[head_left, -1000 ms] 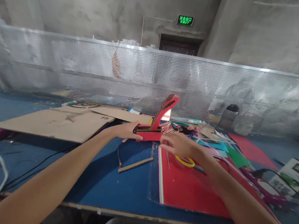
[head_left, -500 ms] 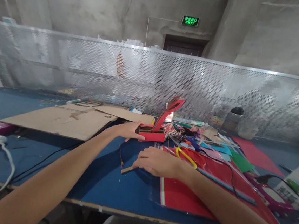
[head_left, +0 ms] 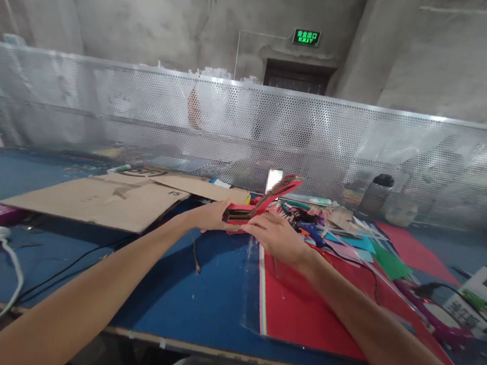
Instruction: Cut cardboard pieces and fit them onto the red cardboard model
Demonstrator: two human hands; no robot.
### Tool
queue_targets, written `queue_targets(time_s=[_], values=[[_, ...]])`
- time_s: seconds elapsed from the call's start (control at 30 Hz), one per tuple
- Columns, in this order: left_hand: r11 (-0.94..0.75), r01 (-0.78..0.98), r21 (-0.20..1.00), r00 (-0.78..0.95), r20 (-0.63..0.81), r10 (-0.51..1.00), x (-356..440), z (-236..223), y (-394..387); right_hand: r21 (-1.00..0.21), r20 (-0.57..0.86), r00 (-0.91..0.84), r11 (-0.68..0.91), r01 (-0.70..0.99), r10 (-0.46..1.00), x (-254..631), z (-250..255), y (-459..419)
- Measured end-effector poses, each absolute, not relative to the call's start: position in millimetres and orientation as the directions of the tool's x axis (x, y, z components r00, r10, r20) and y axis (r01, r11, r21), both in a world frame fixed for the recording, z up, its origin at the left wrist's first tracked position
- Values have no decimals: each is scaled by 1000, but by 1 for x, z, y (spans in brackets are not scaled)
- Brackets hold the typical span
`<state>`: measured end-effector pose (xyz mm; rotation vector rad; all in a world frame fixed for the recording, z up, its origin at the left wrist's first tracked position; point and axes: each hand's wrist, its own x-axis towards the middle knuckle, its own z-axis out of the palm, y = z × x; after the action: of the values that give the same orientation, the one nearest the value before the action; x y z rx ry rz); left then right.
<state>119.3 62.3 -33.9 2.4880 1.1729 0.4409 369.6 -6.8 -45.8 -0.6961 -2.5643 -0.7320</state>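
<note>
A red-covered cardboard model (head_left: 274, 197) with a hollow box base and a slanted arm is tilted at mid-table. Its left end is gripped by my left hand (head_left: 212, 215), with the fingers partly out of sight behind it. My right hand (head_left: 275, 234) is closed at the model's near side, pinching a small cardboard strip (head_left: 234, 226) against or very near the base. Most of the strip is covered by my fingers. Under my right wrist lies a clear-wrapped pack of red paper (head_left: 300, 308).
Flattened cardboard (head_left: 95, 197) lies to the left. Coloured paper scraps and tools surround a blue glue gun (head_left: 311, 233) at right. A purple device (head_left: 433, 312), a dark-capped bottle (head_left: 375, 195) and a perforated metal screen (head_left: 147, 110) stand beyond. A twig-like piece (head_left: 195, 257) lies nearer.
My right hand has moved up and away from me, bringing the cardboard strip from the near tabletop to the model's base. The model has tipped, its slanted arm now lower.
</note>
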Motion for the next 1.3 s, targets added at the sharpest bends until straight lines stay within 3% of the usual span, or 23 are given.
queue_targets(time_s=[0.23, 0.47, 0.63, 0.8, 1.13, 1.3], values=[[-625, 673, 396, 632, 130, 764, 120, -37, 68, 442, 587, -744, 645, 624, 318, 367, -58, 8], [-656, 669, 351, 654, 142, 743, 119, -36, 67, 484, 553, -746, 586, 650, 371, 366, -61, 8], [-657, 644, 392, 662, 144, 735, 117, -37, 68, 496, 558, -736, 556, 667, 384, 365, -64, 10], [-718, 595, 360, 696, 216, 685, 115, -42, 74, 498, 558, -732, 548, 673, 391, 365, -65, 11], [-718, 601, 351, 703, 196, 684, 115, -42, 75, 556, 549, -739, 488, 672, 391, 363, -66, 12], [-697, 621, 359, 685, 185, 705, 115, -42, 75, 532, 560, -746, 534, 657, 360, 363, -64, 13]])
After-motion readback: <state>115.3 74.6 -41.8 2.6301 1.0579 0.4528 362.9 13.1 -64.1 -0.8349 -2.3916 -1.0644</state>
